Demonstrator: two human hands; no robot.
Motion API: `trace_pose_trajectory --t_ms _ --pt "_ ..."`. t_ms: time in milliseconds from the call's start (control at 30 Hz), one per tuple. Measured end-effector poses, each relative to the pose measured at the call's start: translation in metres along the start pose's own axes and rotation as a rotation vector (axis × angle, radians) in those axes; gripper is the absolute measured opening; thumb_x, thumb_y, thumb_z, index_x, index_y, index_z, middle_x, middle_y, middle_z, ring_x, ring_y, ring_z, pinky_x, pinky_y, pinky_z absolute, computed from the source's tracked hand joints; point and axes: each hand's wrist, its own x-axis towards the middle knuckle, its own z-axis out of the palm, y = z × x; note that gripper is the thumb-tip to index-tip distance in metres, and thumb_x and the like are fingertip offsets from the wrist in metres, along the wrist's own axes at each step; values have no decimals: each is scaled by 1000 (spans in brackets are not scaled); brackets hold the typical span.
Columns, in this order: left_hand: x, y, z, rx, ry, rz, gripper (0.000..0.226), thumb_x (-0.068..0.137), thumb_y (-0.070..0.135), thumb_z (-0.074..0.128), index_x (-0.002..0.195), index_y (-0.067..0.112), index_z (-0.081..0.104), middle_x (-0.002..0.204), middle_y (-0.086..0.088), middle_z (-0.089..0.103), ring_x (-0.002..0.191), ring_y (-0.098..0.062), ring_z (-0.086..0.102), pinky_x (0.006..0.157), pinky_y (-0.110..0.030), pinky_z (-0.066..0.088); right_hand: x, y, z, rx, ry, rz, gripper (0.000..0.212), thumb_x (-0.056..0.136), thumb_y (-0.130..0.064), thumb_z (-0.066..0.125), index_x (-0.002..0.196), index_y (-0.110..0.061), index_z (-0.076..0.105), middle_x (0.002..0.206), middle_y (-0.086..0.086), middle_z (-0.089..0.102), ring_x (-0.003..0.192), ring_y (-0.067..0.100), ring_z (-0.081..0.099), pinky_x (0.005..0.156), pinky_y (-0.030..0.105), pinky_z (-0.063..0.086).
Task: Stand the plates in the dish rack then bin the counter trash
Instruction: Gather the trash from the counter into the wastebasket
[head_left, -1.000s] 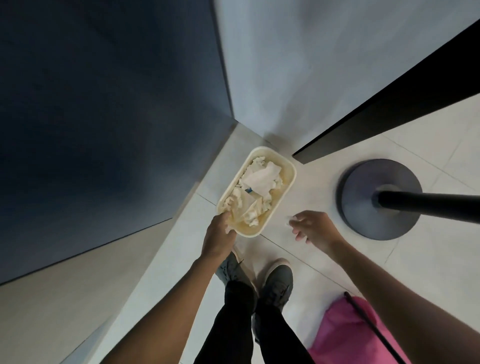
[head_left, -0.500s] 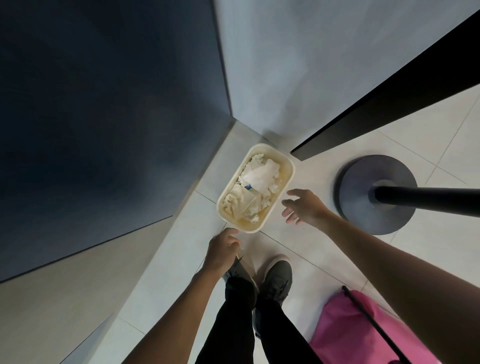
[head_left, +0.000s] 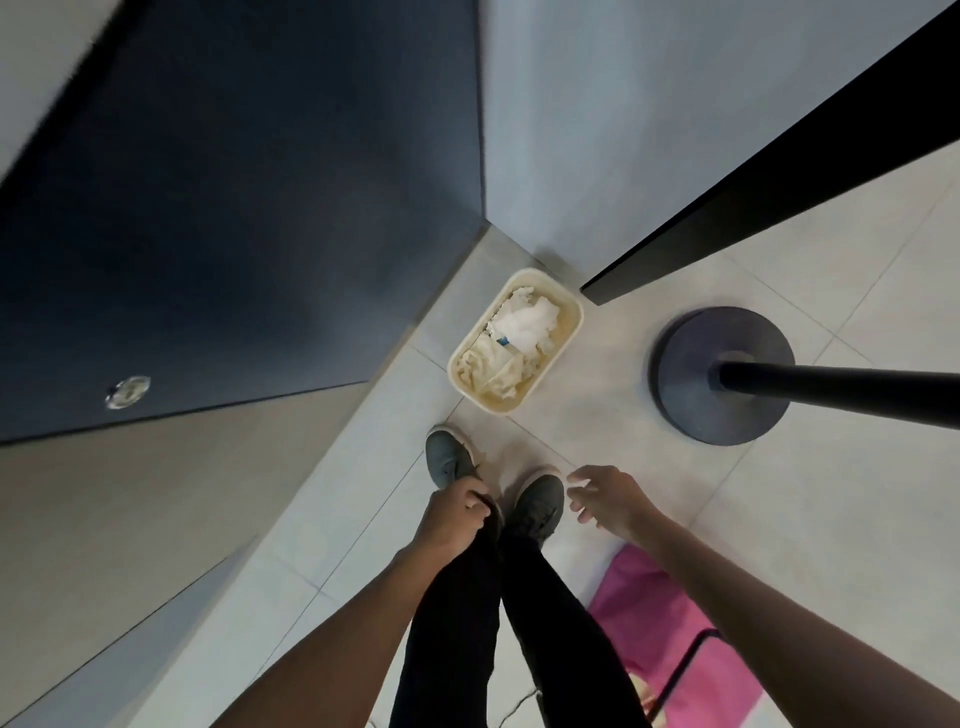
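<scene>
A cream rectangular bin stands on the tiled floor in the corner between a dark blue cabinet and a pale wall. Crumpled white paper trash fills it. My left hand hangs above my shoes with its fingers curled and nothing in it. My right hand is beside it, fingers loosely spread and empty. Both hands are well short of the bin. No plates or dish rack are in view.
A dark round stand base with a black pole sits right of the bin. A pink bag lies on the floor at lower right. The dark blue cabinet fills the left, a black panel the upper right.
Both hands have pulled back from the bin toward my body. The view has risen, so the bin looks farther away. The trash stays in the bin.
</scene>
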Motion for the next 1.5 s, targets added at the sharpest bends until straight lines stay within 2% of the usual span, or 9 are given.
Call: trace_pose_trajectory --t_ms 133,300,400,467,600,833,1100,1300,1500 --pt "-61 15 -12 -6 45 13 24 93 5 52 113 11 64 99 -6 72 71 -9 67 58 -10 43 -62 -22 10 -149 -34 -69 24 90 -15 57 101 2 69 94 19 72 92 36 68 75 33 49" --pt "-137 37 -28 -14 129 59 21 92 5 54 107 11 67 97 -7 74 83 -18 69 67 -17 48 -148 -70 2 -276 -42 -246 27 89 -29 61 110 -14 70 111 4 70 105 20 63 81 18 42" --pt "-188 53 -39 4 205 136 26 92 4 51 109 15 67 104 -4 73 96 -21 66 79 -21 49 -198 -99 -10 -388 -62 -399 49 84 -47 47 109 -9 66 109 10 67 104 29 62 92 38 47" --pt "-220 63 -50 -5 270 192 29 91 0 50 110 15 67 105 -3 71 99 -23 65 84 -24 50 -231 -117 -18 -495 -40 -492 48 92 -38 47 125 -5 58 124 16 59 117 33 52 101 43 42" --pt "-280 77 -67 86 424 333 40 97 9 52 136 17 55 136 -1 56 123 -19 53 107 -30 40 -289 -135 -30 -589 80 -657 62 98 -36 50 154 -19 26 155 9 27 141 28 25 114 40 30" --pt "-357 92 -86 75 726 529 63 98 14 52 154 26 27 158 6 28 145 -11 24 118 -29 23 -362 -168 -47 -650 230 -1000 64 100 -41 46 155 -24 18 162 2 12 149 21 7 121 39 17" --pt "-415 114 -132 52 994 686 58 94 9 55 148 22 39 152 8 34 139 -5 31 115 -25 28 -400 -245 -58 -754 322 -1224 63 101 -44 41 156 -26 16 163 -1 8 150 17 2 122 35 16" --pt "-435 124 -193 -205 1057 720 42 95 8 53 135 20 50 127 10 53 103 -5 57 79 -10 44 -418 -325 -46 -761 341 -1252 56 102 -37 44 153 -19 28 160 6 20 147 23 18 120 42 24" --pt "-433 130 -263 -182 1079 645 32 96 15 54 125 25 59 120 11 62 92 -4 62 75 -10 46 -416 -396 -34 -845 368 -1164 54 102 -36 44 152 -21 30 161 6 17 147 26 20 120 39 23"
